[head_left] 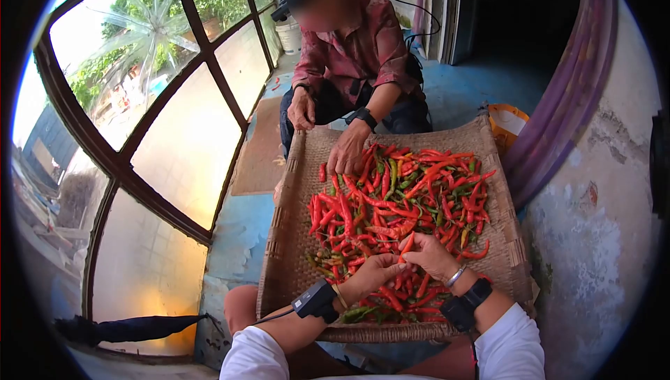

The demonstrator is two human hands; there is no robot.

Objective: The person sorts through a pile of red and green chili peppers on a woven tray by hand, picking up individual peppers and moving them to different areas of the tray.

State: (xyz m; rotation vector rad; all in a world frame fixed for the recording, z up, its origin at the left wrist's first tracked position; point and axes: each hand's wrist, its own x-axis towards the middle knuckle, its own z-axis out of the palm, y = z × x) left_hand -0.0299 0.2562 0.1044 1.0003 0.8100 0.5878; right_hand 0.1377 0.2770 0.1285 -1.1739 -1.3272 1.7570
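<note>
A red chili pepper (407,247) is held upright over the near part of a woven tray (283,268). My right hand (431,260) pinches it, its thumb and fingers closed around the lower part. Close against it, my left hand (377,273) is also closed, its fingertips meeting at the pepper's lower end. The exact contact there is partly hidden by the fingers. Beneath and beyond both hands lies a broad pile of chili peppers (391,205), mostly red with some green and orange ones.
Across the tray, a person (356,66) sits with one hand (351,148) at the pile and the other (301,109) by the rim. Framed windows (167,143) line the left, one pane cracked. A purple curtain (562,122) and an orange-yellow bag (508,123) are at the right.
</note>
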